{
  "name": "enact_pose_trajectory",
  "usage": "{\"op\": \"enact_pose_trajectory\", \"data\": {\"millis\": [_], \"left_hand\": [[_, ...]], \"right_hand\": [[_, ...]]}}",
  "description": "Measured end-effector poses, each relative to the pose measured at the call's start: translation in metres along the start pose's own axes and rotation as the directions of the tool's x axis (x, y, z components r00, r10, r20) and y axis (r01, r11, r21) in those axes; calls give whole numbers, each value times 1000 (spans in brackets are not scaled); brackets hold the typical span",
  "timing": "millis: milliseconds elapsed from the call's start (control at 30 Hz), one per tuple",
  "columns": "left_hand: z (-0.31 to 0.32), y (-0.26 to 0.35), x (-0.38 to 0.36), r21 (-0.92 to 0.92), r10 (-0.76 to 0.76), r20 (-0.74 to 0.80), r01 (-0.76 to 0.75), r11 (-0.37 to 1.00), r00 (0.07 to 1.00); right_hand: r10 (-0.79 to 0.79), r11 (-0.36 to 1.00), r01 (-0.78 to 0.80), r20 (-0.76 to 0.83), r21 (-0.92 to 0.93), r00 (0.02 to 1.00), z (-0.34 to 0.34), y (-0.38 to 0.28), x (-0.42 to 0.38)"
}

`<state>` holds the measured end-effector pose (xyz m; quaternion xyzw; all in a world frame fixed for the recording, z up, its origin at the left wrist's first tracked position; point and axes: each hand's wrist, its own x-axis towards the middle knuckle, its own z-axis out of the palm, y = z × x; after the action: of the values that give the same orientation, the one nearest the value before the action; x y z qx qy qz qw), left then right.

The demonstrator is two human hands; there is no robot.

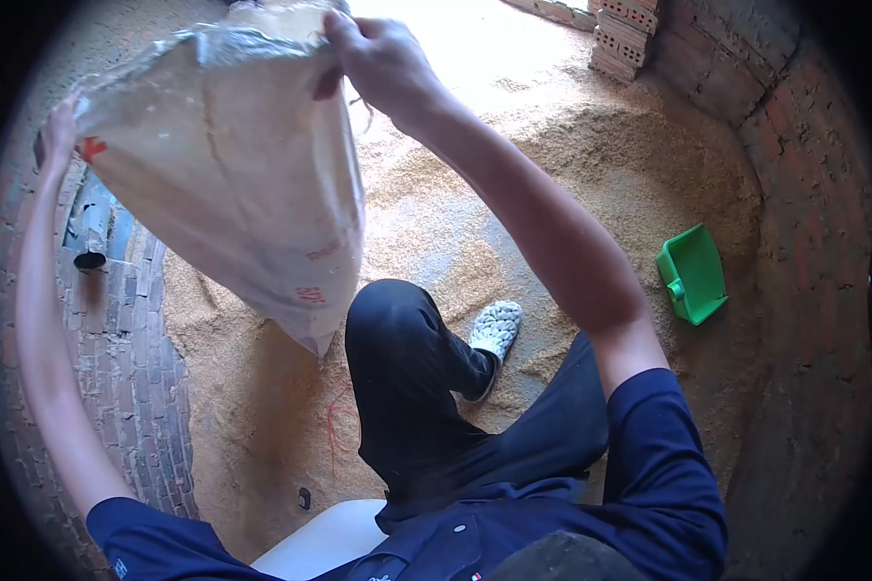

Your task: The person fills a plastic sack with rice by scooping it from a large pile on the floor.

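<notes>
A large whitish woven sack with faint red print hangs in front of me, its mouth up and a corner pointing down. My right hand grips the sack's top edge on the right, fingers closed on the rim. At the far left, my left hand holds the opposite end of the rim, partly hidden behind the edge. The sack's inside is out of my sight. Below it, loose tan husk-like material covers the floor.
A green dustpan lies on the husks to the right. Brick walls curve around me. Hollow bricks are stacked at the back. A metal pipe juts out at left. Red string lies near a white seat.
</notes>
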<state>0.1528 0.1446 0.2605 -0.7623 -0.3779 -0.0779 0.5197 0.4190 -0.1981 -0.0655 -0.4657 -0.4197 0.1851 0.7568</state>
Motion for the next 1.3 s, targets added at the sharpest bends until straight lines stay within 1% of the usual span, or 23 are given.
{"op": "enact_pose_trajectory", "data": {"millis": [67, 133, 200, 233, 267, 333, 400, 467, 600, 733, 800, 833, 867, 900, 967, 1000, 1100, 1133, 1167, 1200, 1233, 1267, 1300], "left_hand": [[8, -49, 26, -8, 81, -86, -82, 997, 993], [4, -44, 21, 70, -6, -14, 7, 998, 1000], [15, -25, 18, -30, -73, 30, 73, 997, 997], [15, -7, 16, -226, -110, 196, 154, 962, 974], [2, 23, 5, -229, -104, 196, 149, 962, 975], [-52, 110, -35, -283, 88, 64, -66, 957, 994], [-96, 180, -48, -351, 117, 170, -51, 935, 979], [-79, 218, -31, -328, 372, -9, -354, 876, 928], [-102, 332, -27, -555, 583, 166, -414, 722, 795], [-118, 425, -38, -401, 639, 117, -553, 731, 760], [-130, 464, -45, -401, 558, 271, -435, 806, 785], [-121, 468, -35, -460, 653, 217, -514, 724, 726], [-112, 472, -26, -512, 737, 161, -584, 631, 656], [-113, 485, -33, -483, 698, 105, -577, 658, 708], [-107, 500, -37, -473, 676, 14, -590, 654, 737], [-105, 507, -40, -467, 662, -31, -596, 653, 749], [-154, 514, -59, -601, 642, 342, -365, 711, 686], [-158, 515, -67, -604, 649, 337, -373, 704, 682], [-163, 516, -75, -494, 633, 212, -478, 726, 744], [-165, 519, -80, -365, 621, 74, -558, 745, 781], [-165, 521, -88, -345, 605, -14, -572, 744, 796], [-164, 522, -97, -242, 633, -140, -646, 724, 762], [-168, 522, -102, -226, 664, -122, -672, 705, 737]], "right_hand": [[-73, 991, 75, -24, 112, 997, 0, -20, 0], [-46, 998, 46, 0, 30, 999, -1, -9, 0], [-24, 998, 25, 12, -57, 1000, -10, 11, -1], [47, 996, -44, 38, -74, 998, -20, 28, -6], [123, 989, -117, 64, -93, 990, -30, 44, -14], [267, 956, -263, 11, -130, 964, -51, 67, -35], [303, 947, -305, -34, -106, 952, -73, 104, -54], [347, 908, -367, -130, -201, 929, -92, 122, -80], [479, 818, -517, -198, -251, 855, -134, 191, -124], [649, 728, -675, -195, -124, 736, -173, 223, -169], [728, 659, -750, -200, -62, 656, -185, 217, -198], [722, 623, -757, -227, -196, 654, -193, 203, -215], [636, 669, -697, -287, -257, 716, -204, 202, -237], [542, 703, -634, -335, -322, 771, -216, 201, -262], [366, 766, -580, -553, -277, 748, -238, 171, -308], [197, 865, -462, -717, -195, 669, -241, 152, -326], [-33, 783, -606, -983, -139, 182, -285, 125, -388], [-80, 791, -608, -997, -72, 14, -306, 134, -414], [-86, 789, -610, -996, -71, 5, -319, 139, -426], [217, 755, -578, -950, 308, -224, -332, 144, -432], [486, 613, -460, -766, 642, -421, -342, 149, -435], [482, 619, -454, -766, 641, -425, -350, 156, -436], [777, 532, -179, -561, 828, -286, -356, 164, -436]]}}
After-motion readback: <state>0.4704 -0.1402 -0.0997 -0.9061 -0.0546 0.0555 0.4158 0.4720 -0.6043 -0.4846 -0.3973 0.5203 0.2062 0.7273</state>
